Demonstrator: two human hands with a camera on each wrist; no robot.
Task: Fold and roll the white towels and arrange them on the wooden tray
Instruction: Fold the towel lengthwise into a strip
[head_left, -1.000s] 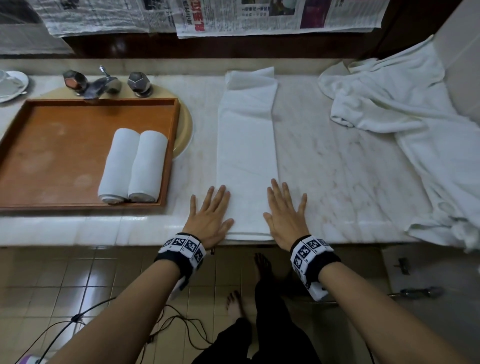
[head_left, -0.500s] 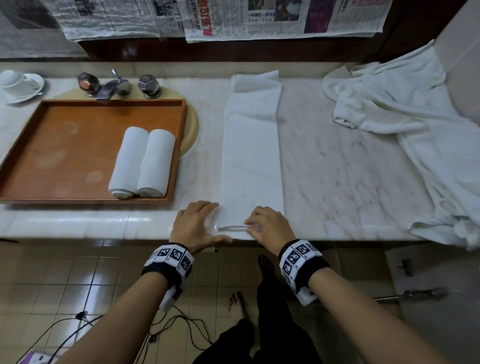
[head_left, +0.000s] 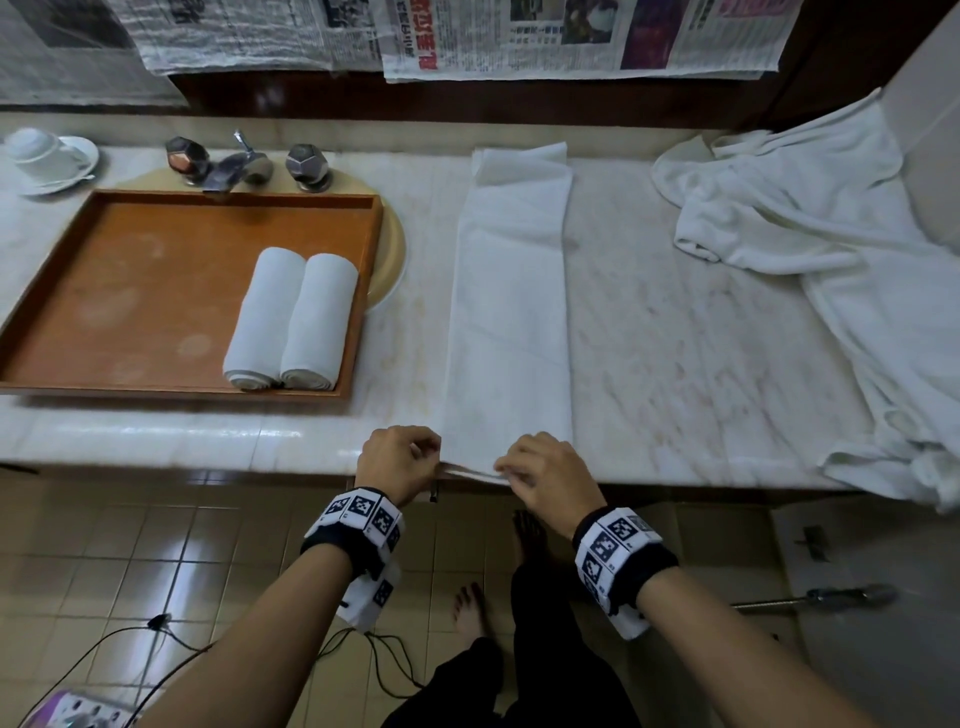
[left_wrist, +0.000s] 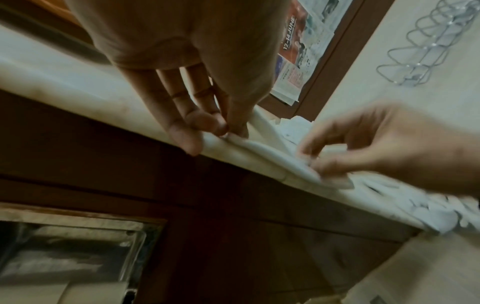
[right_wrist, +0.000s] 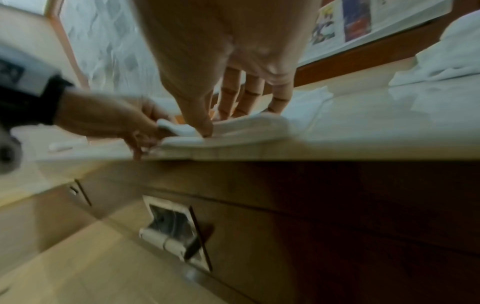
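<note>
A long folded white towel (head_left: 511, 312) lies as a strip across the marble counter, its near end at the front edge. My left hand (head_left: 402, 457) pinches the near left corner of that towel (left_wrist: 262, 148) between thumb and fingers. My right hand (head_left: 540, 467) pinches the near right part of the same end (right_wrist: 233, 127), lifting it slightly. On the left stands the wooden tray (head_left: 130, 249), with two rolled white towels (head_left: 293, 319) side by side at its right end.
A heap of loose white towels (head_left: 841, 270) covers the counter's right side. A faucet (head_left: 244, 163) and a cup on a saucer (head_left: 47, 156) stand behind the tray. Newspaper (head_left: 467, 36) hangs on the back wall. Cables (head_left: 156, 634) trail on the tiled floor.
A second ago both hands lay flat on the towel's near end. They drew back to the counter edge, curled, and now pinch and lift that end.
</note>
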